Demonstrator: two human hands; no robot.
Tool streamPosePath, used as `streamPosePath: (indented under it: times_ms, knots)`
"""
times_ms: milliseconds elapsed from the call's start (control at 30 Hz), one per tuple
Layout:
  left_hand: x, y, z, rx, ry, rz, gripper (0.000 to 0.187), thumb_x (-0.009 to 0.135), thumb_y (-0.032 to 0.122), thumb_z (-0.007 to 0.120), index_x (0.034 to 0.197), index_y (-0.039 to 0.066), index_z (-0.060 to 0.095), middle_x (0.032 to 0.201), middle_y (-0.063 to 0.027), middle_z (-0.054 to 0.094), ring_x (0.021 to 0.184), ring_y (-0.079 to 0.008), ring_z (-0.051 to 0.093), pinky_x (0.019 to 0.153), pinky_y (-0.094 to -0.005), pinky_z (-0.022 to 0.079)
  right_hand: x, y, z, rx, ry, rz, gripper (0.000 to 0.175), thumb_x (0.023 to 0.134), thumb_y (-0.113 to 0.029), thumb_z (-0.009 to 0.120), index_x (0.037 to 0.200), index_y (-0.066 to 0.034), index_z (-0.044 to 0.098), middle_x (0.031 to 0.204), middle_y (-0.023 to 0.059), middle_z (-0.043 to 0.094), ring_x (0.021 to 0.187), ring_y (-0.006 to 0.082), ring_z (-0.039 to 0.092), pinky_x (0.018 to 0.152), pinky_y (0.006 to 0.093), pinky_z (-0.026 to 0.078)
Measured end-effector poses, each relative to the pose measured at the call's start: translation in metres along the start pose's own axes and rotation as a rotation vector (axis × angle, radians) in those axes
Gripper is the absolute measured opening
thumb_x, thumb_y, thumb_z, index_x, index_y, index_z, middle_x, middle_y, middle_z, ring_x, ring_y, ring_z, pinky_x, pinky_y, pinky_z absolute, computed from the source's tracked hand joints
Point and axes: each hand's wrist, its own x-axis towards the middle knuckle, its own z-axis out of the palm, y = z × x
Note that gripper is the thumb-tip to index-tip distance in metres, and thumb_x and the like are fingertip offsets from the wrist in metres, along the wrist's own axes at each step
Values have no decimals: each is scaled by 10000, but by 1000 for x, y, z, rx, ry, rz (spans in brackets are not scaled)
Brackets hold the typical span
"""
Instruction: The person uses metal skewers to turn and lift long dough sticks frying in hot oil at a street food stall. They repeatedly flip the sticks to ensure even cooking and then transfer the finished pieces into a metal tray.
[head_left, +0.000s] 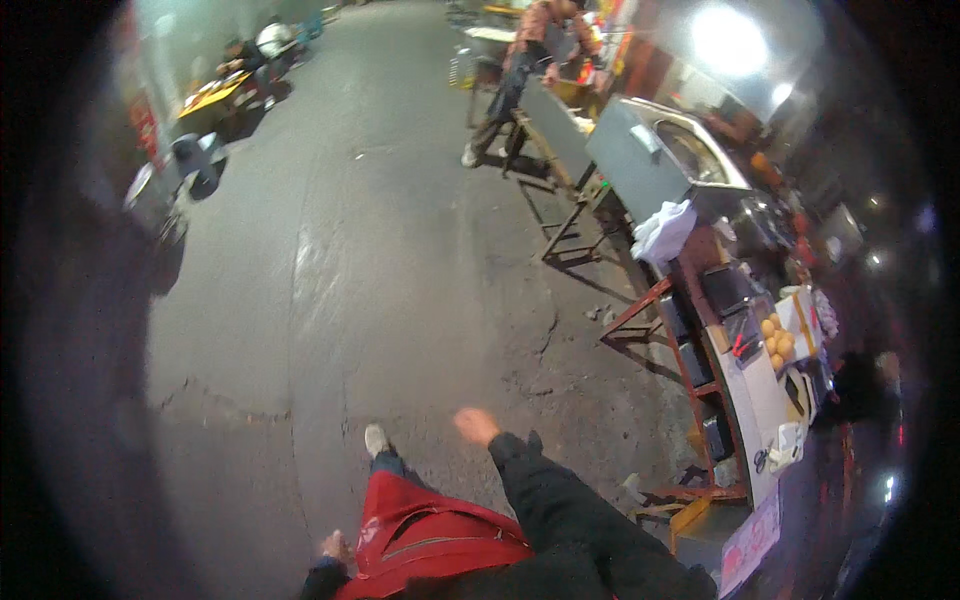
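Note:
My right hand (476, 426) reaches out in a dark sleeve over the pavement. It is blurred and its fingers look curled, with nothing visible in it. Low in the view, my left hand (337, 546) hangs beside the red apron (442, 536) at my front. Only part of that hand shows, and its fingers cannot be made out. A pale shoe (376, 440) of mine is on the ground ahead of the apron. Concrete pavement (375, 300) with cracks and worn patches stretches out before me.
Stall tables line the right, with a metal-framed stand (701, 390), eggs (778, 341), scissors (761, 459), a white cloth or bag (664, 234) and a grey metal cabinet (637, 154). A person (529, 60) bends over a stall. Left, people (274, 37) sit by a yellow table (214, 96).

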Motion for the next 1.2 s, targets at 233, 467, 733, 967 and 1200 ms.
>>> streamPosePath:
  times_ms: [233, 467, 733, 967, 1200]
  knots:
    - [53, 282, 33, -211, -287, 99, 213, 884, 312, 532, 863, 100, 542, 751, -102, 555, 657, -278, 535, 575, -474, 430, -99, 72, 6, -107, -455, 703, 504, 940, -414, 452, 602, -89, 637, 647, 153, 639, 675, 331, 653, 621, 469, 506]
    - [117, 528, 114, 33, -366, 186, 198, 892, 220, 545, 756, 80, 513, 700, -84, 521, 632, -250, 523, 549, -411, 435, -71, 65, 16, -256, -881, 508, 435, 866, -481, 553, 776, -87, 713, 790, 160, 663, 794, 318, 656, 635, 456, 481]
    - [133, 698, 226, 377, -312, 177, 203, 906, 281, 555, 1057, 147, 538, 787, -40, 547, 737, -270, 543, 602, -495, 444, 217, 99, -31, -14, -504, 610, 240, 802, -284, 582, 701, -76, 647, 762, 155, 639, 751, 332, 630, 652, 452, 493]
    - [165, 876, 338, 225, -262, 168, 403, 926, 456, 441, 1248, 215, 424, 915, -47, 529, 698, -274, 491, 535, -406, 399, 557, 40, -245, 186, 275, 415, 254, 883, -281, 579, 845, -33, 620, 777, 125, 646, 693, 244, 640, 614, 392, 504]
    - [148, 1037, 545, 548, -441, 383, 588, 911, 323, 615, 1411, 144, 361, 1100, -145, 585, 840, -279, 623, 680, -405, 539, 643, 44, -339, 724, 528, 510, 311, 916, -342, 593, 845, -40, 614, 739, 83, 651, 576, 173, 589, 560, 334, 477]
